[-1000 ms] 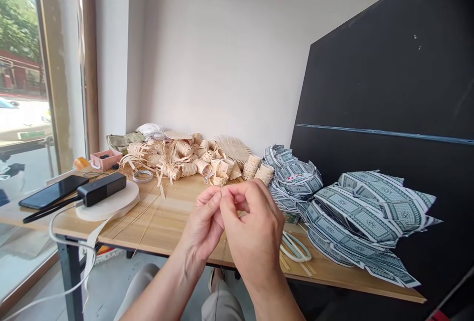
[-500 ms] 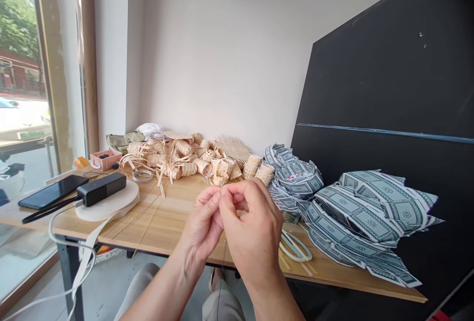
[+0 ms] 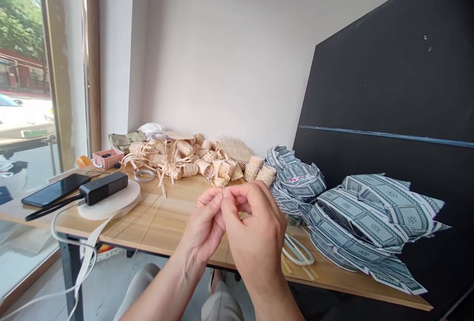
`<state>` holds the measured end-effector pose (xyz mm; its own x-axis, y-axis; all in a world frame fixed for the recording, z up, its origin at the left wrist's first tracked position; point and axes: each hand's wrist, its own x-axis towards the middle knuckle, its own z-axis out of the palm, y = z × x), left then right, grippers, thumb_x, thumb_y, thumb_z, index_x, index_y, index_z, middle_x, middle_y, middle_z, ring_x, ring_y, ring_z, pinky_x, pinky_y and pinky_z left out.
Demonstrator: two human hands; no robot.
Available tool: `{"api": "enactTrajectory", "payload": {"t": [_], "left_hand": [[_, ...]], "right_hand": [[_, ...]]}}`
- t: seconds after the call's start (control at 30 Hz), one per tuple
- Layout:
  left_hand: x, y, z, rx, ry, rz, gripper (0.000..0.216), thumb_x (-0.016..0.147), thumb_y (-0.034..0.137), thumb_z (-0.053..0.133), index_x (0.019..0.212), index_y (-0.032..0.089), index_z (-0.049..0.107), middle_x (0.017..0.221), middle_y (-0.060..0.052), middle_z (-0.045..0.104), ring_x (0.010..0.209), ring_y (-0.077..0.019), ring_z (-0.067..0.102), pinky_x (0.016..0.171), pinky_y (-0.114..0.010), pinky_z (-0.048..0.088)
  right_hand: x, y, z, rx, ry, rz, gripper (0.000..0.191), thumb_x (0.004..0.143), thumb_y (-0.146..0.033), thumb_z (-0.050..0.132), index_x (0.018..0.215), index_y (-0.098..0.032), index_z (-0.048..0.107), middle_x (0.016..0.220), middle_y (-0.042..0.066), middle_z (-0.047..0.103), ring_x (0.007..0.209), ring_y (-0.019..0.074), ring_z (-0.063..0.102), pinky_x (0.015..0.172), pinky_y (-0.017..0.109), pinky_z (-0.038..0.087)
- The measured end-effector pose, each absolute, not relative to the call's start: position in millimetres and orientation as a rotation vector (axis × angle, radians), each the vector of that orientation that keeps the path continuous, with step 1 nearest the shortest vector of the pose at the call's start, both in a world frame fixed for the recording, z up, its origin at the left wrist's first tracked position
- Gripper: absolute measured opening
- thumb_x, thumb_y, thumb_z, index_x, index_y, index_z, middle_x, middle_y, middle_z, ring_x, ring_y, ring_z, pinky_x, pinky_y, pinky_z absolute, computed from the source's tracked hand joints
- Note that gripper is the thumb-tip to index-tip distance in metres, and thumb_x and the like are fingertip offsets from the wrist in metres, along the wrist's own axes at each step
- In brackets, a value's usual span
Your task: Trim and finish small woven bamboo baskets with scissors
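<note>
My left hand and my right hand meet above the front of the table, thumbs and forefingers pinched together. A very thin, dark, thread-like strand stands up between the touching fingertips. Its lower part is mostly hidden by the hands, so I cannot tell whether a needle is there too. Just beyond the fingertips lies a small woven bamboo piece, part of a heap of woven bamboo tubes with loose strip ends.
On the left are a phone, a black power bank on a roll of white strip, a tape ring and a pink box. Folded structures of patterned cards and pale-handled scissors occupy the right.
The camera view has shifted slightly, so everything sits a little further right. Both hands keep the same fingertip pinch. The strand hanging below them is fainter now.
</note>
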<state>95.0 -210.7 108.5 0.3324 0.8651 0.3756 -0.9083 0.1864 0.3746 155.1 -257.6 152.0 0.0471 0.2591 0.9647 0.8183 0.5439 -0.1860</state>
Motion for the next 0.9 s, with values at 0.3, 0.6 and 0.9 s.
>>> {"api": "enactTrajectory", "payload": {"t": [0.3, 0.6, 0.9], "left_hand": [[94.6, -213.1, 108.7, 0.605, -0.041, 1.268, 0.018, 0.061, 0.018, 0.079, 0.068, 0.011, 0.065, 0.064, -0.002, 0.067, 0.057, -0.0087, 0.062, 0.055, -0.014, 0.050], [94.3, -213.0, 106.9, 0.641, -0.028, 1.277, 0.015, 0.062, 0.018, 0.078, 0.070, 0.012, 0.067, 0.069, -0.005, 0.070, 0.063, -0.0107, 0.065, 0.060, -0.015, 0.051], [94.1, -214.4, 107.7, 0.671, -0.040, 1.288, 0.016, 0.059, 0.020, 0.080, 0.068, 0.013, 0.069, 0.065, -0.002, 0.069, 0.060, -0.0089, 0.063, 0.060, -0.015, 0.051]], "right_hand": [[156.4, -258.1, 151.8, -0.982, -1.521, -0.536, 0.016, 0.077, -0.006, 0.048, 0.069, -0.019, 0.050, 0.066, -0.001, 0.052, 0.058, 0.0113, 0.052, 0.049, 0.022, 0.046], [156.9, -257.9, 152.2, -0.956, -1.514, -0.539, 0.015, 0.076, -0.005, 0.048, 0.070, -0.019, 0.050, 0.066, -0.001, 0.053, 0.058, 0.0107, 0.052, 0.049, 0.020, 0.045], [159.1, -257.3, 149.5, -0.946, -1.500, -0.491, 0.014, 0.080, -0.007, 0.050, 0.072, -0.018, 0.054, 0.068, 0.000, 0.055, 0.062, 0.0120, 0.054, 0.053, 0.022, 0.044]]}}
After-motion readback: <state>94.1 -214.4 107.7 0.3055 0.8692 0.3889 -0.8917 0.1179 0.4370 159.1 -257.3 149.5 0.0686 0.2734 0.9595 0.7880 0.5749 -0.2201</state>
